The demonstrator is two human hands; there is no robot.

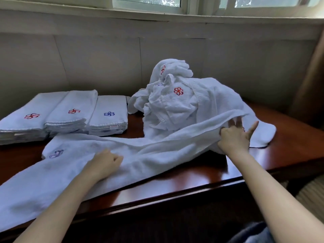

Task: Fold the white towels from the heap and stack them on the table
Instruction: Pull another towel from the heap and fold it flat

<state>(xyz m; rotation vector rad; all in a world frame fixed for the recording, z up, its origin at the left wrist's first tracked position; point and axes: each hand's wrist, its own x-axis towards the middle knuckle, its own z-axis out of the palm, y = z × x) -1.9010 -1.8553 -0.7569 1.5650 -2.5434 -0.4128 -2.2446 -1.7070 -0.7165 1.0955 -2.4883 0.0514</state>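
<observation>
One towel (140,155) lies stretched across the near table (289,149), its right end raised against the heap (178,102). The left hand (105,163) pins its middle, fingers curled into the cloth. The right hand (235,135) grips the raised edge. Step in hand: spreading it flat. Next, the right end likely needs carrying left for the first fold. Three stacks (70,116) stand far left.

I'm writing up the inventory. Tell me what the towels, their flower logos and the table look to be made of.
Towel: looks like white cotton terry; nubby, matte, drapes softly.
Logos: apparently embroidered thread, red or blue, slightly raised.
Table: looks like dark reddish wood or veneer, glossy varnish; it mirrors the window light. Solid or veneer cannot be told.
</observation>
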